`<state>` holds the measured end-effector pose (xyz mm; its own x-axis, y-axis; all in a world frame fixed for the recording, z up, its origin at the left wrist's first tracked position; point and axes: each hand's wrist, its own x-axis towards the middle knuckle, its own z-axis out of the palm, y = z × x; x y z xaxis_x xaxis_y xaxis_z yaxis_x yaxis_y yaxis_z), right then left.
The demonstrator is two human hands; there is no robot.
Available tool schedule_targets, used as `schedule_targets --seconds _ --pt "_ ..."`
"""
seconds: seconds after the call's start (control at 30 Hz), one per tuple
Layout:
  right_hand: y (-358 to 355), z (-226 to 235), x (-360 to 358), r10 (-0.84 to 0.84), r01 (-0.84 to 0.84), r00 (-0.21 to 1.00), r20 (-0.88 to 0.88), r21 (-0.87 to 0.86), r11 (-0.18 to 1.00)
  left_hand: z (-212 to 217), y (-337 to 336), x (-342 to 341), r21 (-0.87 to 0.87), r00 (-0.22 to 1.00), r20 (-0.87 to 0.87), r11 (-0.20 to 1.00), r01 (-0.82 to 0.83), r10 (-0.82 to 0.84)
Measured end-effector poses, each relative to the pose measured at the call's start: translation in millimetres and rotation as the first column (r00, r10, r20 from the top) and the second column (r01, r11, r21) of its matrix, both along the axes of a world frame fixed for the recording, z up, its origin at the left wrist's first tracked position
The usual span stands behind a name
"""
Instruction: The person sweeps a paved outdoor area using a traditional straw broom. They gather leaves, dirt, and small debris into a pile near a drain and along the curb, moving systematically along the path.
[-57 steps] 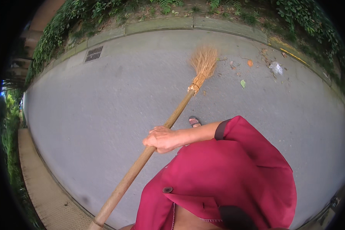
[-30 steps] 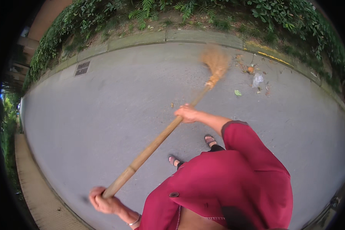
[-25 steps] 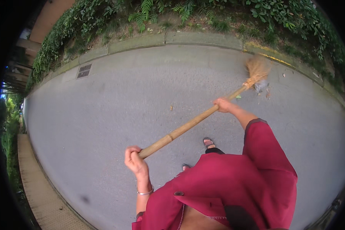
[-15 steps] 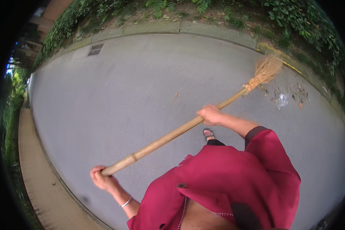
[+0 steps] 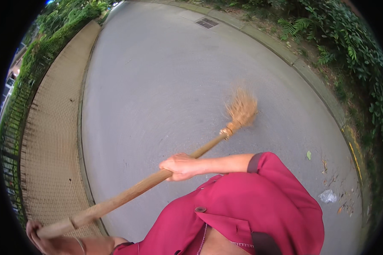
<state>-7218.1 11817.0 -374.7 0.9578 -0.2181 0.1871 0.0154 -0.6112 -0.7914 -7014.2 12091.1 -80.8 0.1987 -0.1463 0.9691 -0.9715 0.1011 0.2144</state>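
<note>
A broom with a long wooden handle slants from the lower left up toward the middle of the road. Its straw bristles are blurred by motion over the grey asphalt. My right hand is wrapped round the handle at about its middle. At the handle's butt end, my left hand closes round the wood, partly smeared, with a bangle on its wrist. To the right of me lie a crumpled clear plastic piece, scattered dry leaves and a single green leaf.
A kerb with a yellow-marked stretch borders the road at right, shrubs behind it. On the left runs a brick-paved sidewalk beside a fence with hedge. A drain grate lies near the far kerb.
My view has turned left along the road. The broom's bristles have swung away from the right kerb and litter toward the road's middle. Both hands keep their hold on the handle.
</note>
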Motion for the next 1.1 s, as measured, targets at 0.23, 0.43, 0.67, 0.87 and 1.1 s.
schedule_targets --seconds 0.23,0.43,0.67,0.87,1.1 --pt "31 -120 -127 -0.542 0.596 0.732 -0.413 0.002 0.803 -192 -181 23 0.071 0.751 -0.607 0.923 0.378 -0.261" --pt "20 -176 -203 -0.651 0.631 0.597 -0.469 -0.227 0.742 -293 -156 -25 0.108 0.56 -0.78 0.821 0.56 -0.279" --pt "49 -104 -193 -0.624 0.595 0.744 -0.238 -0.189 0.781 -174 -121 -56 -0.007 0.791 -0.552 0.95 0.312 -0.264" --pt "91 -95 -230 -0.551 0.555 0.831 -0.074 0.051 0.83 -102 -112 -125 -0.1 0.93 -0.311 0.98 0.174 -0.197" --pt "162 -229 -472 -0.815 0.909 0.364 -0.45 -0.019 0.417 -286 -187 -328 0.389 0.661 -0.71 0.647 0.656 -0.243"
